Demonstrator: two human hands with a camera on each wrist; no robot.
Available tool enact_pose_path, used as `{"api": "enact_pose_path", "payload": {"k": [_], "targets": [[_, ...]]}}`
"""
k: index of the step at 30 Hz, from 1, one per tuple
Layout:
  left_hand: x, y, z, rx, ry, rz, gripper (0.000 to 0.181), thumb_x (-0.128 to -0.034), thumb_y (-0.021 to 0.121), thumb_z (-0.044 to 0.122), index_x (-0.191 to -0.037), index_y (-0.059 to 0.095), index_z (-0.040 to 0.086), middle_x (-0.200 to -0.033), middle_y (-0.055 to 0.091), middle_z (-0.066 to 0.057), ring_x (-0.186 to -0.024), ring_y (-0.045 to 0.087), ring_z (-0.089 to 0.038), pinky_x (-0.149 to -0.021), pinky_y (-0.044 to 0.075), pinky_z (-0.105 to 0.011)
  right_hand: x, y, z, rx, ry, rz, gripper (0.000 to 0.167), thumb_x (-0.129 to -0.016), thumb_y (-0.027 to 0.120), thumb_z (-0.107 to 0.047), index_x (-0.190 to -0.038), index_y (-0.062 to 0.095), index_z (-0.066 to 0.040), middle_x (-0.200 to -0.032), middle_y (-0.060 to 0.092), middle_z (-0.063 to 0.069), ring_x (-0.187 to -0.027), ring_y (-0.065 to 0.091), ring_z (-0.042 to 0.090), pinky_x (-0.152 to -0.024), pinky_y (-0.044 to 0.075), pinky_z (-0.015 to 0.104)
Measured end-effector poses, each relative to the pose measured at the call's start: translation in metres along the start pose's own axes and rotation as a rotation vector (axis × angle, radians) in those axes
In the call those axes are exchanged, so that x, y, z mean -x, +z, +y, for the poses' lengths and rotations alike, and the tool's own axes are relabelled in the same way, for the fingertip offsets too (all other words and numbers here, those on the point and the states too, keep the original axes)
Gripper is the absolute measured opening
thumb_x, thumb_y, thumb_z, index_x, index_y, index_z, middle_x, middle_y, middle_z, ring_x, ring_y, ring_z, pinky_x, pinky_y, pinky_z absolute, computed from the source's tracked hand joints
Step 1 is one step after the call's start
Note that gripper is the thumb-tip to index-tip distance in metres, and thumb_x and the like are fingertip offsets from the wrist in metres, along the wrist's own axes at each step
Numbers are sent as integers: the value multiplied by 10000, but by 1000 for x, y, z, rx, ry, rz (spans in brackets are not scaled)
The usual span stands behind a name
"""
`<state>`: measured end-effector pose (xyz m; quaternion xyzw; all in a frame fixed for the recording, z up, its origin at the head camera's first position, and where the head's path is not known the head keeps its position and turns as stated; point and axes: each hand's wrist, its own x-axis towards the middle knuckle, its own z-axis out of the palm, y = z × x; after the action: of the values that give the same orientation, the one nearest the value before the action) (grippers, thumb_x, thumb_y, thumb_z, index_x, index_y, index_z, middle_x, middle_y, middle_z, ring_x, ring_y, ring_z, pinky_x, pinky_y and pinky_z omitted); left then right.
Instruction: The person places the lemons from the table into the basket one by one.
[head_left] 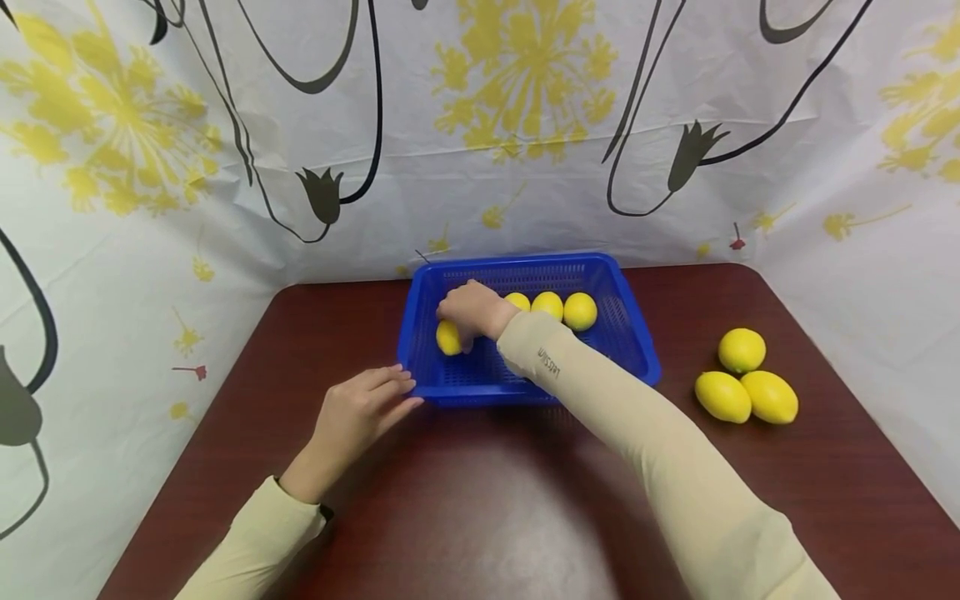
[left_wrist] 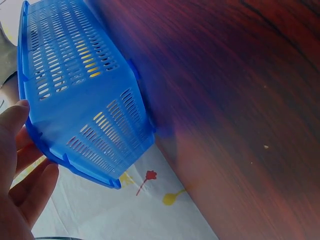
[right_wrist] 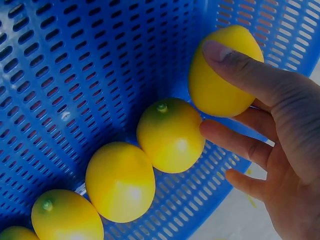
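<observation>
A blue perforated plastic basket (head_left: 487,390) stands at the back middle of the table. Inside its left part my right hand (head_left: 474,308) grips a yellow lemon (right_wrist: 225,72), thumb on one side and fingers behind. Just beside that lemon, a row of several lemons (right_wrist: 120,181) lies along the basket's far side; the head view shows some of them, such as a lemon (head_left: 581,312), past my wrist. At the basket's near left corner my left hand (head_left: 363,408) holds the rim (left_wrist: 37,140), the thumb against the outer wall and the fingers at the edge.
Three lemons lie grouped on the table right of the basket: one lemon (head_left: 742,350) behind, a lemon (head_left: 723,397) and another lemon (head_left: 770,397) in front. A patterned white curtain (head_left: 495,200) surrounds the dark red-brown table (head_left: 465,500) at the back and sides.
</observation>
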<state>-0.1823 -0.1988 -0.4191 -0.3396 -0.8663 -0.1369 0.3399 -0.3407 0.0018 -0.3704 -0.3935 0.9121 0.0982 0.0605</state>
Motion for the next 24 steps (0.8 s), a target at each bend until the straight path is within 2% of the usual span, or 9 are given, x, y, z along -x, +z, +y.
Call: {"api": "enact_pose_path", "payload": {"k": [5, 14, 24], "targets": [[-1, -1, 0, -1, 0, -2, 466, -944, 570, 520, -985, 788, 110, -978, 779, -36, -972, 749, -203, -779, 619, -376, -2, 2, -3, 3, 0, -12, 539, -734, 874, -278, -1230, 680, -196, -1197, 709, 23, -1123, 642, 241, -1148, 386, 545], [0, 0, -1, -4, 4, -4, 450, -945, 581, 511, -983, 788, 113, -978, 779, -30, -968, 748, -195, -783, 618, -369, -3, 6, -6, 2, 9, -40, 558, -740, 871, -332, -1244, 672, -196, -1214, 704, 15, -1143, 632, 224, -1165, 370, 534], [0, 0, -1, -9, 14, 13, 474, -953, 552, 526, -973, 790, 117, -972, 779, -28, -956, 748, -195, -782, 616, -370, -4, 8, -7, -1, 2, -27, 532, -724, 876, -348, -1199, 695, -189, -1177, 725, 8, -1122, 651, 221, -1190, 317, 552]]}}
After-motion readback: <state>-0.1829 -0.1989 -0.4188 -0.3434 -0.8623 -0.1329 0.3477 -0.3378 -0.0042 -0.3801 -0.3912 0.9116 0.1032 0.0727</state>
